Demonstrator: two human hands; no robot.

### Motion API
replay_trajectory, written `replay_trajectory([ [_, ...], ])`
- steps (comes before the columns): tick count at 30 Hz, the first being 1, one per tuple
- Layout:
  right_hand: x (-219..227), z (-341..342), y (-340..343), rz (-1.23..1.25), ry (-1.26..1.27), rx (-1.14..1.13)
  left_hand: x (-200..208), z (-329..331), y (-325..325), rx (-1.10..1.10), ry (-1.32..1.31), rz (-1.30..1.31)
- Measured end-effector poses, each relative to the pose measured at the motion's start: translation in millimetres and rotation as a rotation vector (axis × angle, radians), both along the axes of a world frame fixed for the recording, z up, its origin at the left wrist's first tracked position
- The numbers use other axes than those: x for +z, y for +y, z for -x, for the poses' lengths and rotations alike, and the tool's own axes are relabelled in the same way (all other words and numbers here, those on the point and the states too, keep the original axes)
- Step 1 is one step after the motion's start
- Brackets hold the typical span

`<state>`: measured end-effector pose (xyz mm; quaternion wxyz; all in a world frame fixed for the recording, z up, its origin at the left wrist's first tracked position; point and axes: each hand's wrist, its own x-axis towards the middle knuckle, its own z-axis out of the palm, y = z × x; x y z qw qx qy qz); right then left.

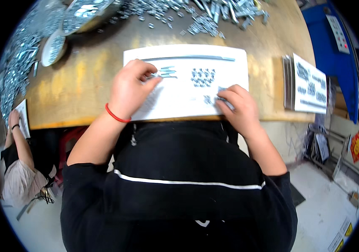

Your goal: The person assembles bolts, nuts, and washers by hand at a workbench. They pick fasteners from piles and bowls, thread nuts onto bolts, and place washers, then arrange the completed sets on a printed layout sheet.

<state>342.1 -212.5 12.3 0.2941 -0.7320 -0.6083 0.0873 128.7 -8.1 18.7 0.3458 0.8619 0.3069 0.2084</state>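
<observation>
A white card (179, 110) lies at the table's front edge with silver metal parts on it. A long thin rod (183, 58) runs along its far side. My left hand (131, 86), with a red band at the wrist, curls thumb and fingers together at a group of short metal pins (168, 72); small silver pieces show between the fingertips. Right of the pins is a cluster of small nut-like parts (203, 77). My right hand (240, 107) is closed in a pinch over the card's right side, beside a smaller cluster (207, 99). Its fingers partly hide silver pieces there.
Loose metal parts (158, 12) heap along the far side and left of the wooden table (78, 92). A white scoop-like bowl (54, 48) stands far left. Packed cards (309, 86) lean at the right edge. Another person's arm (22, 143) rests at lower left.
</observation>
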Motion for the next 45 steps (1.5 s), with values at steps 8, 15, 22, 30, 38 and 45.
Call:
replay_trajectory([
  [8,6.6,-1.0,153.1,0.168,0.005,-0.019,-27.9,-12.2,129.2,0.228,0.161,-0.09],
  [15,-39.0,-18.3,265.2,0.285,0.01,-0.145,-39.0,-62.5,141.9,0.168,0.22,-0.161],
  [22,-40.1,-10.6,265.7,0.172,0.056,-0.062,-56.1,-65.0,154.3,0.015,0.084,-0.056],
  [30,-23.2,-0.3,226.8,0.167,0.164,0.208,-31.7,-45.4,130.6,-0.148,0.217,0.043],
  [38,-47.2,-31.6,264.0,0.159,-0.082,-0.184,-35.5,-101.8,142.5,0.129,0.335,-0.131],
  [45,-45.7,-16.4,277.2,0.059,-0.004,-0.035,-41.1,-97.5,155.0,0.079,0.305,-0.188],
])
